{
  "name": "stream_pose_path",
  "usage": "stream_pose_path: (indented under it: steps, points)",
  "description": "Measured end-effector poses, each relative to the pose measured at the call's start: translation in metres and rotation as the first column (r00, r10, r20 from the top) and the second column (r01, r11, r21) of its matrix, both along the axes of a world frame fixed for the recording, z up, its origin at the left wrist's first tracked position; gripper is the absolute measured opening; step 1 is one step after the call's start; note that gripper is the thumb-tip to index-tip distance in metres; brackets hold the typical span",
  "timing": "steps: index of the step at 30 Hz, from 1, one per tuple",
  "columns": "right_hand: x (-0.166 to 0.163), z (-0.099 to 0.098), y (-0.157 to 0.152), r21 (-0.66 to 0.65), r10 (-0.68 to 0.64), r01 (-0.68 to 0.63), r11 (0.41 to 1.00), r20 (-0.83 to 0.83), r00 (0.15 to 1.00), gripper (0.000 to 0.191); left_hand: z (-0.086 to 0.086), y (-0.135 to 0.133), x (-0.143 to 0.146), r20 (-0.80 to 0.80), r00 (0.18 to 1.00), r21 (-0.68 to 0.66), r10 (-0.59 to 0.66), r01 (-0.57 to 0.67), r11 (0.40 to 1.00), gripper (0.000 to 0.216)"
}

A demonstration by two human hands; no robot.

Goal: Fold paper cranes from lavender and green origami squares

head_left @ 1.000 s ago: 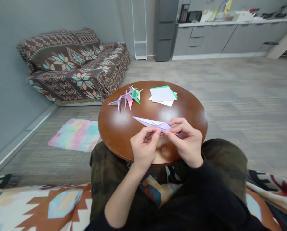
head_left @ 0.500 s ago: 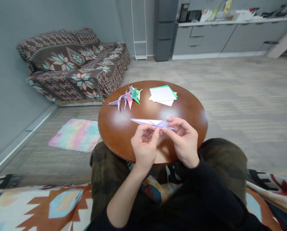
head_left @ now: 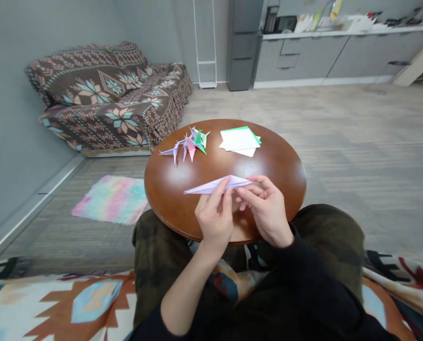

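A long, narrow piece of folded lilac origami paper [head_left: 205, 187] is held over the near half of the round table. My left hand [head_left: 215, 213] pinches it near the middle, with a finger lying across its face and the thumb below. On the other side, my right hand [head_left: 264, 203] is closed on its right end, thumb and fingertips at the edge. Its left tip sticks out freely past my left hand. The fingers cover part of the lower edge.
Several folded paper cranes [head_left: 190, 144], lilac, pink and green, lie at the back left of the brown round table [head_left: 278, 161]. A stack of square paper sheets [head_left: 240, 140] lies at the back right. Beyond stand a covered sofa [head_left: 115, 99] and a kitchen counter [head_left: 314, 57].
The folded paper has been turned over in my hands, and its left tip now points lower and further left. My left forefinger has moved up onto its face.
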State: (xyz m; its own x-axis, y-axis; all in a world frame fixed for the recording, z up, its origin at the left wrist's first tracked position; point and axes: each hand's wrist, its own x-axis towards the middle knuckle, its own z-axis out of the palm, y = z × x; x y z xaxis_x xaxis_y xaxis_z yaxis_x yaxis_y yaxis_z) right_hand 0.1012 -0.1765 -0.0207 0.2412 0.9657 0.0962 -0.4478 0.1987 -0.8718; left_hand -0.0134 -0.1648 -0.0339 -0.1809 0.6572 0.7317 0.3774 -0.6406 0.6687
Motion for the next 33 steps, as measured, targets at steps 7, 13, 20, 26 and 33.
stream_pose_path:
  steps: [7,13,20,26,33]
  points:
    - [-0.003,0.0,0.0,0.028,-0.059,0.058,0.998,0.034,0.998,0.046,-0.004,-0.002,0.003,-0.107,0.993,0.098,0.053,-0.043,0.994,0.028]
    - [-0.003,0.002,-0.002,0.071,-0.115,0.11,0.991,0.071,0.991,0.036,-0.002,-0.004,0.004,-0.036,0.999,0.043,0.012,-0.01,0.999,0.029]
    - [-0.004,0.003,-0.003,0.134,-0.141,0.132,0.982,0.06,0.988,0.022,0.006,-0.009,0.007,0.174,0.983,-0.15,-0.054,0.081,0.985,0.024]
    - [-0.002,0.003,-0.004,0.105,-0.097,0.093,0.99,0.041,0.994,0.013,0.009,-0.009,0.007,0.226,0.972,-0.224,-0.068,0.119,0.967,0.022]
    - [-0.002,0.007,-0.008,0.08,-0.104,0.096,0.992,0.095,0.99,0.027,0.003,-0.003,-0.001,-0.04,0.997,0.06,-0.067,0.069,0.996,0.026]
